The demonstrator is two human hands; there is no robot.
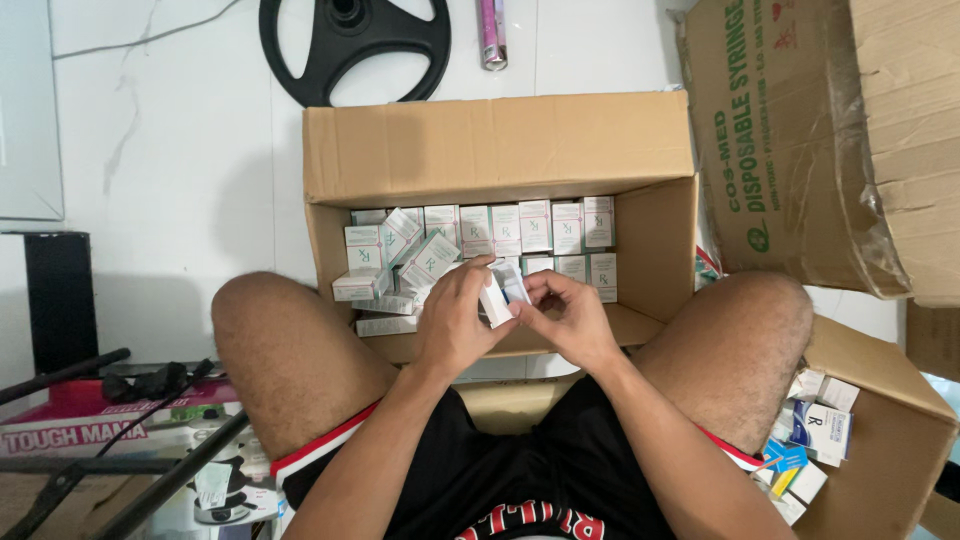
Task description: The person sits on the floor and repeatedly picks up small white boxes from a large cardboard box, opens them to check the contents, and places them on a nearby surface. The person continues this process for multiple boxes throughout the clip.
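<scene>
My left hand (pixel 455 315) and my right hand (pixel 568 315) meet over the near edge of an open cardboard box (pixel 500 150) that stands between my knees. Together they hold one small white carton (pixel 497 297), the left gripping its side, the right fingers at its end. Inside the box, several more small white and green cartons (pixel 520 228) stand in rows at the back, and others lie tumbled at the left (pixel 385 270).
A second open cardboard box (pixel 890 440) at my right knee holds mixed small cartons. A large taped box (pixel 800 140) stands at the far right. A black wheel (pixel 355 45) and a pink tube (pixel 491 30) lie on the white floor beyond. Black stands and clutter sit at left.
</scene>
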